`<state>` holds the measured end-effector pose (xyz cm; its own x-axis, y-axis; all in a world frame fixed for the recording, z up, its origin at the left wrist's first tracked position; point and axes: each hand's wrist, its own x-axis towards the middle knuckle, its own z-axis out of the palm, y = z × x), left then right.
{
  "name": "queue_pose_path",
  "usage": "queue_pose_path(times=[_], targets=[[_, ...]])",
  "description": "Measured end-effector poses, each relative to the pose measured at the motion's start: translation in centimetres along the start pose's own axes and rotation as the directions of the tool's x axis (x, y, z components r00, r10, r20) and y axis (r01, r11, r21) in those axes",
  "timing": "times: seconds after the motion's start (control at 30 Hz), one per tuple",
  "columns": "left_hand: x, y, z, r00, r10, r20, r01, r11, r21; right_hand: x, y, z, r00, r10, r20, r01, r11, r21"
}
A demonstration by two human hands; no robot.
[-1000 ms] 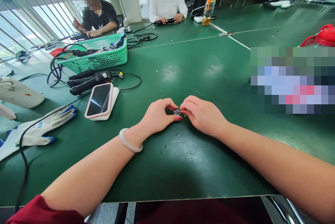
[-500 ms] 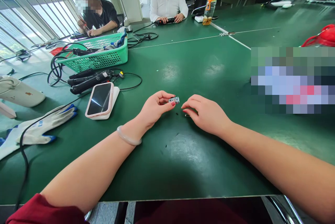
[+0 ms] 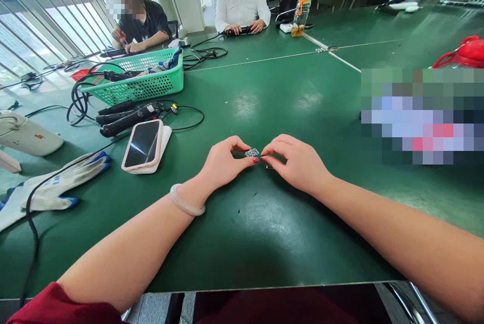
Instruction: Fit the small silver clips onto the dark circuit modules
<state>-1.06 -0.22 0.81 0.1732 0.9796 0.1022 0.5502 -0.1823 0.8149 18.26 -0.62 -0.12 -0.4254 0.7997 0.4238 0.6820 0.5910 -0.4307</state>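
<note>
My left hand (image 3: pixel 227 161) pinches a small circuit board (image 3: pixel 251 152) with white markings between thumb and fingers, just above the green table (image 3: pixel 212 243). Close to the board's right end is my right hand (image 3: pixel 297 163), its thumb and forefinger tips drawn together. Whether a tiny part sits between those tips, I cannot make out. A small, thin, light-coloured piece (image 3: pixel 269 166) shows just under the right thumb, partly hidden by the hand.
To the left lie a phone (image 3: pixel 143 145) on a white box, black handheld tools (image 3: pixel 130 118) with cables, and a white-blue glove (image 3: pixel 56 182). Behind them stands a green basket (image 3: pixel 139 87). Two people sit across the table. A blurred-out patch covers the right side.
My left hand drew the board away from the right hand and tilted it up, then lowered it back beside the right fingertips. The right hand has shifted only slightly.
</note>
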Motion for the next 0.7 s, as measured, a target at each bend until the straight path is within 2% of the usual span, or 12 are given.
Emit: queue_pose_path(times=[0.23,0.4,0.53,0.7], targets=[[-0.20,0.64,0.10,0.993,-0.010,0.115,0.041,0.961,-0.273,-0.29,-0.37,-0.17,0.990,-0.083,-0.117,0.087,0.996,0.028],[-0.27,0.71,0.00,0.989,-0.008,0.150,0.060,0.937,-0.343,-0.40,-0.53,-0.37,0.981,-0.126,-0.149,0.125,0.992,-0.021],[-0.34,0.85,-0.07,0.991,0.016,0.133,0.033,0.933,-0.358,-0.44,-0.65,-0.52,0.969,-0.175,-0.175,0.169,0.984,-0.046],[-0.33,1.06,-0.18,0.976,-0.019,0.217,0.138,0.827,-0.545,-0.48,-0.69,-0.51,0.937,-0.240,-0.254,0.233,0.971,-0.058]])
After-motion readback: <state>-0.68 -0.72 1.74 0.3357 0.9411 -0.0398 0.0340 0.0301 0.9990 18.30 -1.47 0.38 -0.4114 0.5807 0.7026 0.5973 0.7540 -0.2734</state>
